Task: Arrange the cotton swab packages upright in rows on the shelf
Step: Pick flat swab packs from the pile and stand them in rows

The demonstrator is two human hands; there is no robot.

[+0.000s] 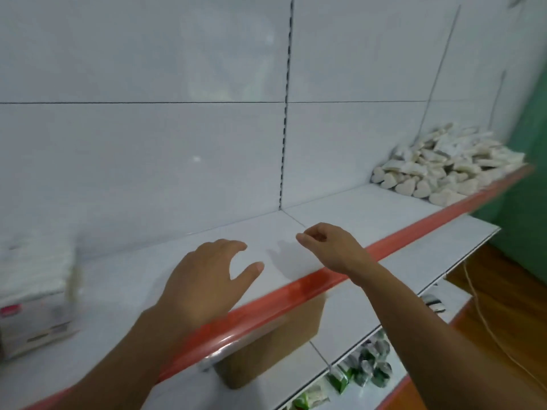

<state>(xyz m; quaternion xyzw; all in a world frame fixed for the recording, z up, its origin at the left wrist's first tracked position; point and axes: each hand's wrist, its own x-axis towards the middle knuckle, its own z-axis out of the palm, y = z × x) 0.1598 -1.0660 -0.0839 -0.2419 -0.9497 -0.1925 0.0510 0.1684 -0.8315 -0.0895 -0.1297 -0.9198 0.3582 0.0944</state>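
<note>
A white shelf point(340, 208) with a red front edge runs from lower left to upper right. At its far right lies a loose heap of heart-shaped cotton swab packages point(444, 170). At the left edge stand blurred white swab packages point(35, 279). My left hand point(207, 279) hovers over the middle of the shelf, fingers spread, holding nothing. My right hand point(328, 247) is beside it to the right, fingers loosely curled, thumb and forefinger near each other, with nothing visible between them.
Below the red edge a brown cardboard box point(272, 341) sits on a lower white shelf. Green and white packets point(367, 365) lie on a shelf further down. A wooden floor and a cord point(485, 318) show at the right.
</note>
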